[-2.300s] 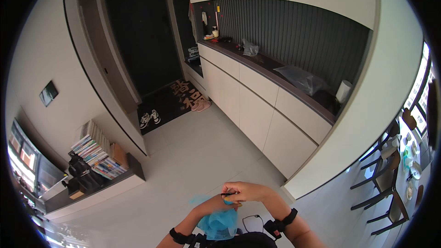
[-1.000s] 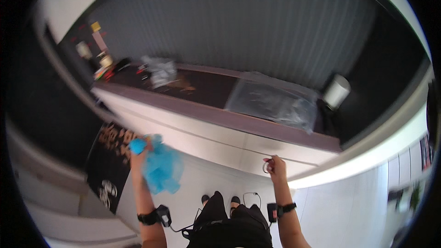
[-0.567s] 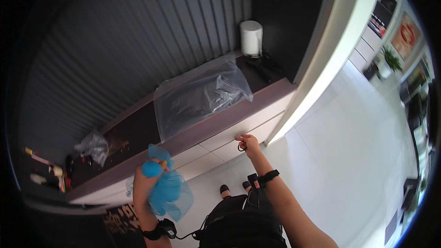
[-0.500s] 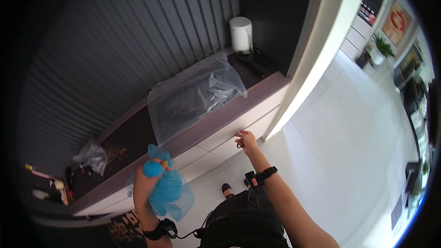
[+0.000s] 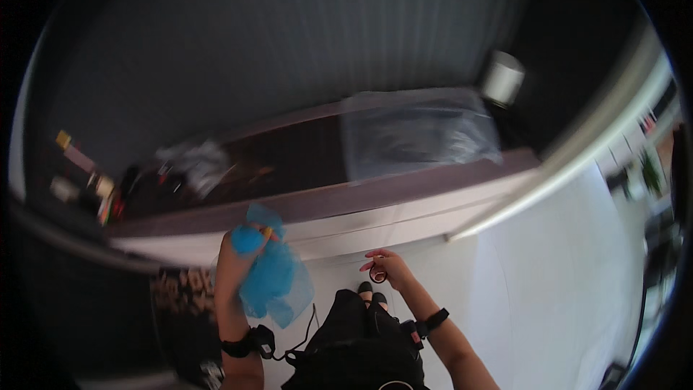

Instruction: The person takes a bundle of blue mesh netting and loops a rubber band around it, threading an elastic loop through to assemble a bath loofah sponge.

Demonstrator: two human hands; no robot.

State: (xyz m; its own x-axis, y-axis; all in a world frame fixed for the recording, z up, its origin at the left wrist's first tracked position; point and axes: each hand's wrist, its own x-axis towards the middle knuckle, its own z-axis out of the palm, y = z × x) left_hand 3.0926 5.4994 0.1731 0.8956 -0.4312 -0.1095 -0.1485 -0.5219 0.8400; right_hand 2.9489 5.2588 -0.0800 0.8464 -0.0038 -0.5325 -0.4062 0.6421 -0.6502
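My left hand [image 5: 229, 247] is closed on a bunched, sheer blue mesh cloth [image 5: 271, 278]. A rounder solid blue piece covers part of the hand, and a small yellow bit shows beside it. The cloth hangs down in loose folds, and most of the left fingers are hidden. To the right, my right hand [image 5: 390, 267] has bent fingers around a small dark ring-shaped thing [image 5: 377, 275], held in front of the long cabinet. Its exact kind is too small to make out. Both hands are in the air, apart from each other and from the cabinet top.
A long low cabinet [image 5: 419, 182] with a brown top edge and pale front runs along a dark ribbed wall. On it lie a large clear plastic sheet [image 5: 411, 133], a crumpled clear bag [image 5: 206, 162] and a white cylinder [image 5: 503, 78]. A dark patterned mat [image 5: 170, 303] lies lower left.
My view has swung left, so the cabinet now lies flatter across the picture, blurred by motion. Both hands have come away from the cabinet front, still holding the same things.
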